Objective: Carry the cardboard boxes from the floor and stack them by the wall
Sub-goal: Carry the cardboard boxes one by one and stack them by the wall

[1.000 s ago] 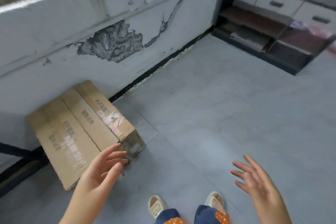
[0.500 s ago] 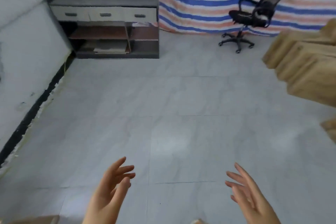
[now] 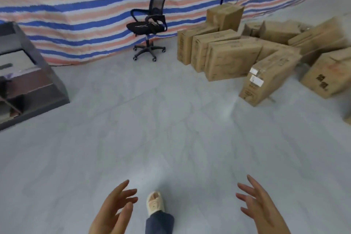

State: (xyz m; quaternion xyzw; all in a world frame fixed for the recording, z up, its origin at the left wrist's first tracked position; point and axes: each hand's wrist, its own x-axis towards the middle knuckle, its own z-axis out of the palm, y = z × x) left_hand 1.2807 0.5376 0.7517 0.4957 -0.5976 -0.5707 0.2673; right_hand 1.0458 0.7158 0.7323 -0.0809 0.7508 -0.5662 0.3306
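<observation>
Nothing is held: the left hand point(image 3: 114, 209) and the right hand point(image 3: 260, 207) are raised empty with fingers spread wide above the floor point(image 3: 171, 129). The cardboard boxes point(image 3: 266, 53) are heaped at the floor's far right, beside the striped tarp point(image 3: 85, 5). No stack by a wall is seen here, so most carrying is judged still undone.
</observation>
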